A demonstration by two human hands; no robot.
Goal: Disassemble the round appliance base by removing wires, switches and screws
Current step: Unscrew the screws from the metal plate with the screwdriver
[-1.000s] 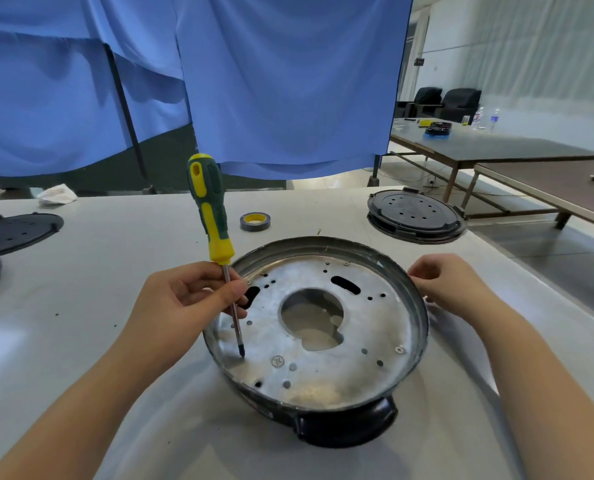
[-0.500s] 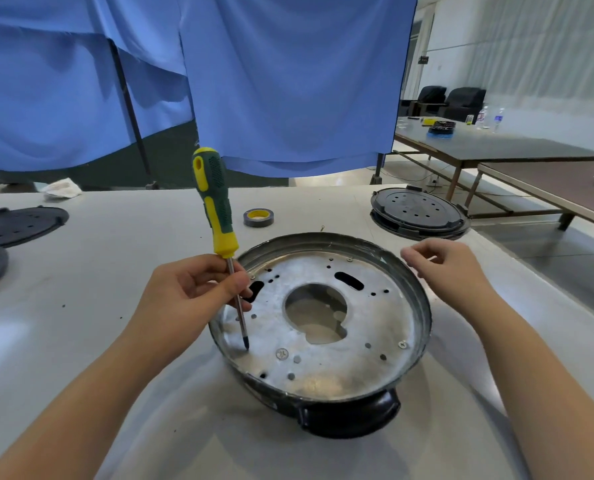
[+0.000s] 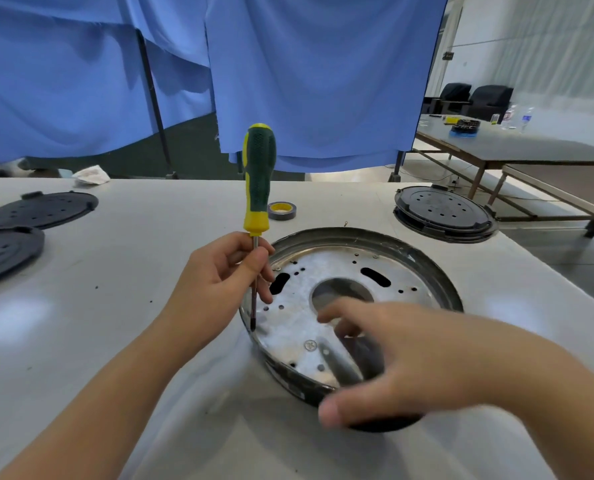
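Note:
The round appliance base [image 3: 406,244] lies on the white table, a dark rim around a silver plate full of holes with a large central opening. A screw [image 3: 310,345] sits in the plate near its front. My left hand [image 3: 219,282] pinches the shaft of a green and yellow screwdriver [image 3: 258,178], held upright with its tip at the plate's left inner edge. My right hand [image 3: 402,358] hovers blurred over the front of the base, fingers spread and holding nothing. It hides the base's front right part and black handle.
A roll of yellow tape [image 3: 281,210] lies behind the base. Black round lids lie at the far right [image 3: 442,211] and at the left [image 3: 39,209], [image 3: 1,254]. Blue cloth [image 3: 309,81] hangs behind the table. Dark tables [image 3: 530,147] stand to the right.
My right hand left the base's right rim and swept across to its front, fingers spread. The screwdriver in my left hand stayed almost where it was.

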